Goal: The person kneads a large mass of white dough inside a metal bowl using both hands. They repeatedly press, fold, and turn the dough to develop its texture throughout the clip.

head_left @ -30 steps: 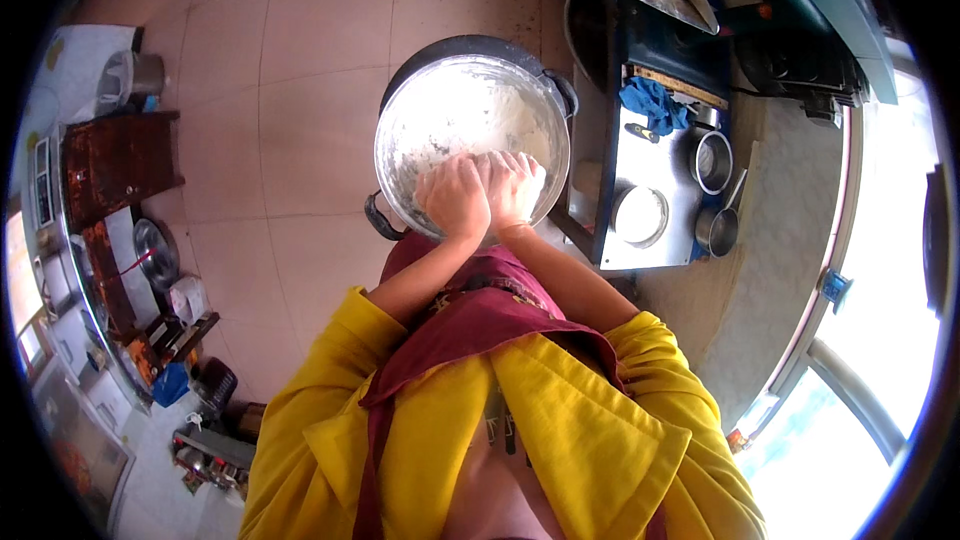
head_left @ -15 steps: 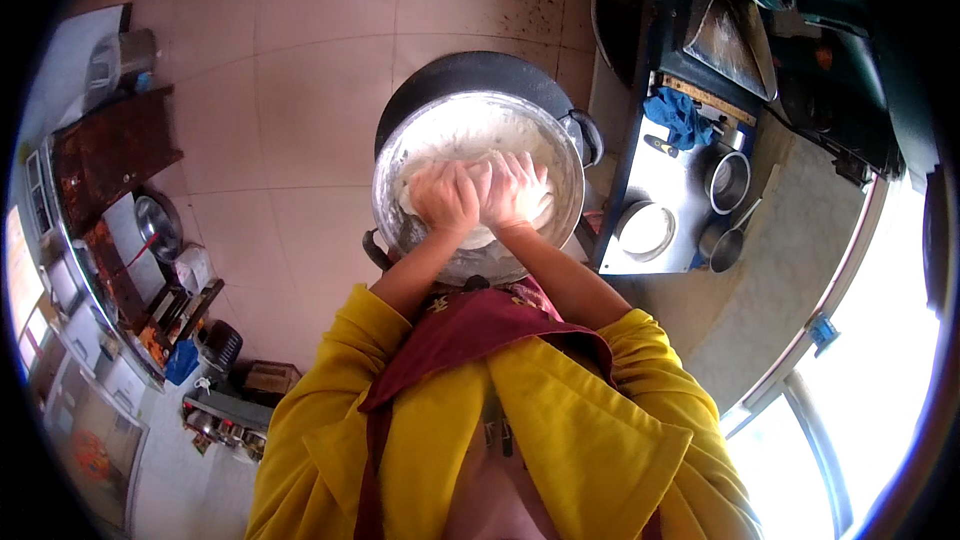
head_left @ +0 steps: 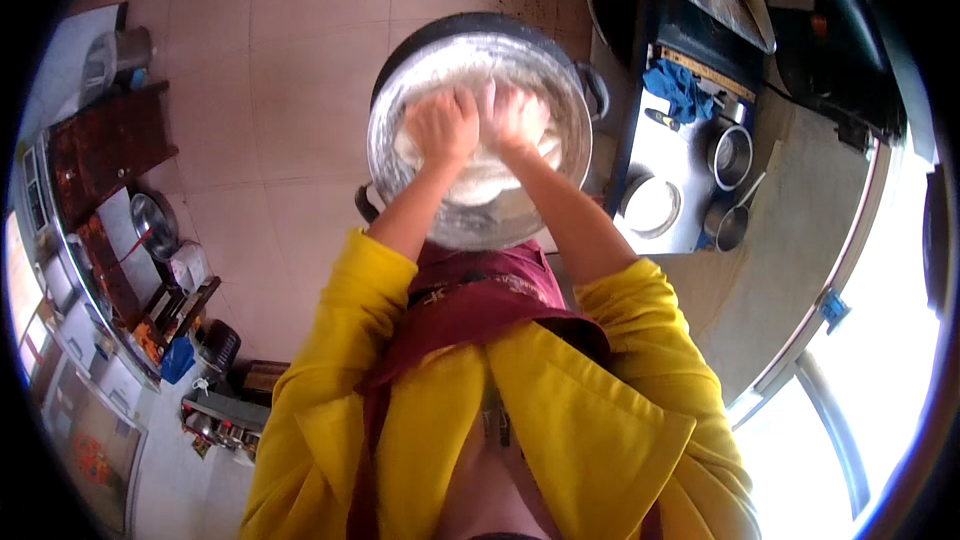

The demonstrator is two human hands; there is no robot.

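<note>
Dough [head_left: 478,186]: off-white; basin [head_left: 480,230]: silver-grey, smeared white; outer pot [head_left: 465,28]: black; apron [head_left: 500,316]: maroon with small pale markings; jacket [head_left: 590,395]: plain yellow; cloth [head_left: 678,92]: bright blue; cabinet [head_left: 110,140]: patchy reddish-brown; floor tiles [head_left: 315,105]: dusty pink, crossed by darker grid lines.

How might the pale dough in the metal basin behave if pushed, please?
The dough probably yields softly, since it spreads beyond the left hand and right hand. It may cling, as whitish residue coats the basin. Its broad spread makes rolling unlikely.
</note>
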